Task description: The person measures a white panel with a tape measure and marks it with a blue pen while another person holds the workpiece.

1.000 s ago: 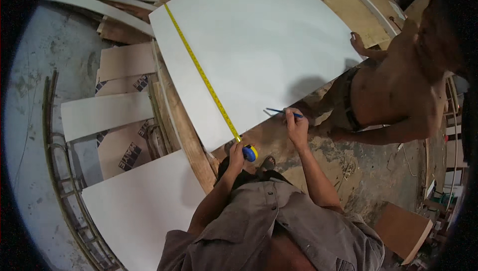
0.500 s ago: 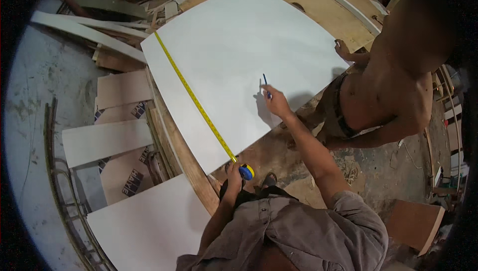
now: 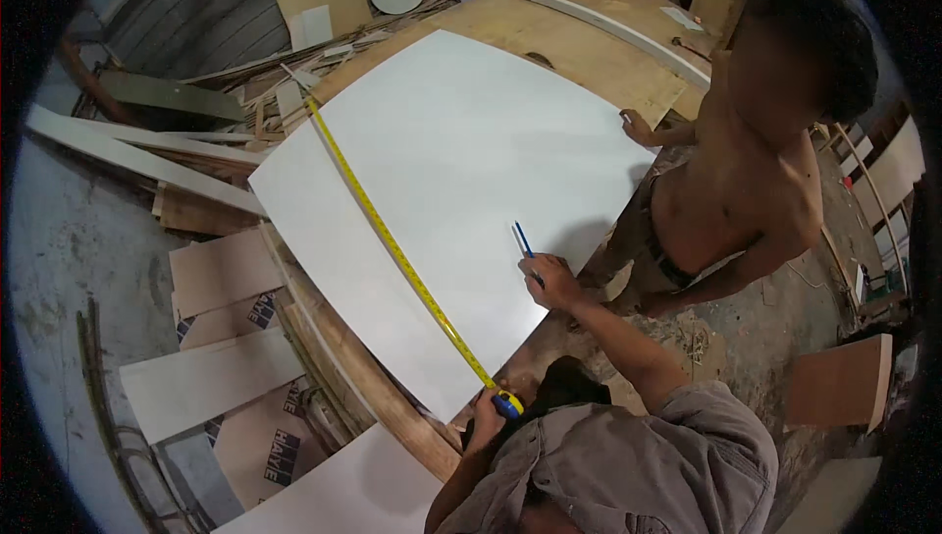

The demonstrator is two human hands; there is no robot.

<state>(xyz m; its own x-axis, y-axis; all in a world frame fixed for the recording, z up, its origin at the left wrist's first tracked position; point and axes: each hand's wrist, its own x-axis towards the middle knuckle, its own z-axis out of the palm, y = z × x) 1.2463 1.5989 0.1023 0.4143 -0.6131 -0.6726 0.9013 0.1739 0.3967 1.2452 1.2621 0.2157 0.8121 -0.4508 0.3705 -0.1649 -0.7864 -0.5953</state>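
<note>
My left hand grips a blue and yellow tape measure beyond the near corner of a large white board. From its case the yellow blade runs out over the board's left part, its tip reaching slightly past the far left edge. A shadow alongside suggests the blade hangs a little above the surface. In my right hand, closed over the board's near right edge, is a slim blue pencil pointing up and away from me.
A co-worker stands at the right, one hand at the board's right corner. Brown and white panels lie at left beside wooden beams. Scrap strips and a plywood sheet lie beyond. A brown block sits at lower right.
My view has shifted, so the board appears lower and further left. The tape's tip now extends past the far edge. My right hand, still with the pencil, has drawn back toward the near edge.
</note>
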